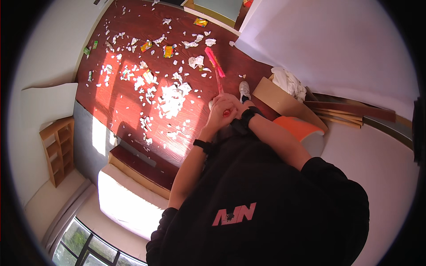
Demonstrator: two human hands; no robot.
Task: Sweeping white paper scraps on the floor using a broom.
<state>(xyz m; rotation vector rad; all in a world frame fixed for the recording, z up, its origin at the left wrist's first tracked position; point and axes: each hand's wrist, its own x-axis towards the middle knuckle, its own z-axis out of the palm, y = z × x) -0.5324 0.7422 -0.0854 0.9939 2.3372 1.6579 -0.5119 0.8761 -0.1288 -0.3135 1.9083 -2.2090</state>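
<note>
We note left hand (217,113) and right hand (236,103) close together, forearms (279,138) converging, both closed round the handle of a pink broom (220,71), its head near paper scraps (175,99).

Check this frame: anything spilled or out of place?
Yes. Torn white paper scraps litter the red-brown floor, heaped thickest left of the pink broom, with yellow packets scattered among them. It looks odd because loose litter covers much of the visible floor.
</note>
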